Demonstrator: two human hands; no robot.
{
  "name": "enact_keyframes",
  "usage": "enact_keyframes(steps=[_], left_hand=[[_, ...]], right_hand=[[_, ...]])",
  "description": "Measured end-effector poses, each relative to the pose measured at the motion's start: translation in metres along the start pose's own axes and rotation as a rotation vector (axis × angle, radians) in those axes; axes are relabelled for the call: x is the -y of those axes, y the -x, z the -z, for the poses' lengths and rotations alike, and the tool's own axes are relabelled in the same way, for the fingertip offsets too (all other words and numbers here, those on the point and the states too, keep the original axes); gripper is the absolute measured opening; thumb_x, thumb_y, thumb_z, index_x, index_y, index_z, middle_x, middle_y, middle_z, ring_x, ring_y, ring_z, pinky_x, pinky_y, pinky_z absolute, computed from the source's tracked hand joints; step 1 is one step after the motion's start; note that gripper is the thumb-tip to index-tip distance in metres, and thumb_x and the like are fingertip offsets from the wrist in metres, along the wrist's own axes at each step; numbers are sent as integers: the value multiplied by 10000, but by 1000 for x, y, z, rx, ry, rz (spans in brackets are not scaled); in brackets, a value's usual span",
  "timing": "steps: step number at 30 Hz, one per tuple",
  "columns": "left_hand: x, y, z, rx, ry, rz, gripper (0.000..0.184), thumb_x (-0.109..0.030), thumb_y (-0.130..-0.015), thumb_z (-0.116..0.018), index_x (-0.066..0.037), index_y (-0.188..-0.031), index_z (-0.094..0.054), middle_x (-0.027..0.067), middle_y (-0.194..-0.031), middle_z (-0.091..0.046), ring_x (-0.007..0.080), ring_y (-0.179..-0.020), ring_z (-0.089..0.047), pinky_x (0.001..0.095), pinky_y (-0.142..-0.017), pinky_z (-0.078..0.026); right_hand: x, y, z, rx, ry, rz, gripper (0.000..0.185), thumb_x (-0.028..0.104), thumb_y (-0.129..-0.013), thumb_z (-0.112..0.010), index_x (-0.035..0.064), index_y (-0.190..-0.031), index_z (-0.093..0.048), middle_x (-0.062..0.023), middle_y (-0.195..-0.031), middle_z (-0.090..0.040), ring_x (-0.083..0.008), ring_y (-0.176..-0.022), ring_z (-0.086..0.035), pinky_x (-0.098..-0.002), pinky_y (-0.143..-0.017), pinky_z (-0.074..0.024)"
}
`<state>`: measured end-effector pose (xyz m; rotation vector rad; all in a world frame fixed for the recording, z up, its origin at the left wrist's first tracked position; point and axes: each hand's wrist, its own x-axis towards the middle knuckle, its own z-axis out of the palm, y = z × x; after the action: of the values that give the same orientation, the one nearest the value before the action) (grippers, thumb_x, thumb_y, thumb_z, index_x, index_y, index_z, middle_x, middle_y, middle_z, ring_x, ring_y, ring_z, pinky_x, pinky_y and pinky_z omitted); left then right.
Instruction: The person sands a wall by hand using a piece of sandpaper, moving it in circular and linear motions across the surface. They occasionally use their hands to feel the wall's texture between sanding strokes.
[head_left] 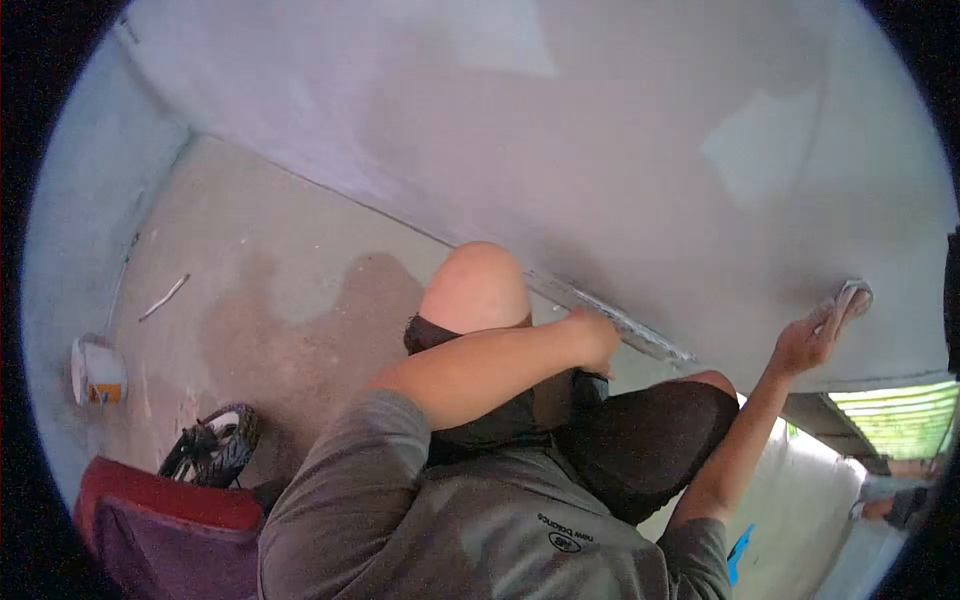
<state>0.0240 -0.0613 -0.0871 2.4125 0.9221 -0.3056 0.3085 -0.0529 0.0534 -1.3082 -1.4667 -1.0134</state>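
**A rubbing pass at the wall looks to be in hand**

Closest to you, past your dark grey cloth T-shirt (480, 540), your bare left hand (595, 340) lies between your bent knees, fingers curled in; whether it grips anything, you can't tell from this angle. Just off to your left is the dark red and purple chair back (165, 500).

Further out, well apart from the left, your bare right hand (808, 345) is clamped on a crumpled pale grey pad (855, 298), perhaps cloth, held at the broad, flat grey wall (600, 150). Paler patches show higher on that wall. Judging by your reach, you're working the surface near its lower right part. The next stroke would call for keeping the pad flat and your pressure even.

Beyond, on the grey concrete-like floor (300, 215), stand a black round wheel (215, 445) and, against the far side wall, a white round bucket with an orange label (98, 370).
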Motion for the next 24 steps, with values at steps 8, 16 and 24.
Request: enact_keyframes(steps=[8,16,24], left_hand=[[0,1,12,166,-20,15,680,-540,-830,-705,-20,-1258,-611,197,-1094,-698,372,-1054,-669,514,-869,-534],[3,-1,11,216,-20,30,632,-582,-873,-645,-37,-1189,-695,131,-1225,-668,330,-1139,-630,534,-938,-487],[1,0,9,133,-73,14,691,-602,-879,-626,-15,-1243,-651,152,-1281,-635,349,-1203,-591,508,-940,-496]], right_hand=[[-1,-4,1,-26,-3,109,381,22,-1024,-433,0,-1392,-525,-233,-1480,-450,-387,-1389,-415,-466,-1146,-360],[-5,-19,-4,-75,1,89,384,37,-1028,-433,-9,-1401,-511,-253,-1491,-425,-400,-1397,-398,-468,-1154,-347],[18,-79,-3,-131,-40,68,383,101,-1051,-426,-12,-1410,-499,-241,-1506,-411,-417,-1421,-350,-492,-1155,-328]])
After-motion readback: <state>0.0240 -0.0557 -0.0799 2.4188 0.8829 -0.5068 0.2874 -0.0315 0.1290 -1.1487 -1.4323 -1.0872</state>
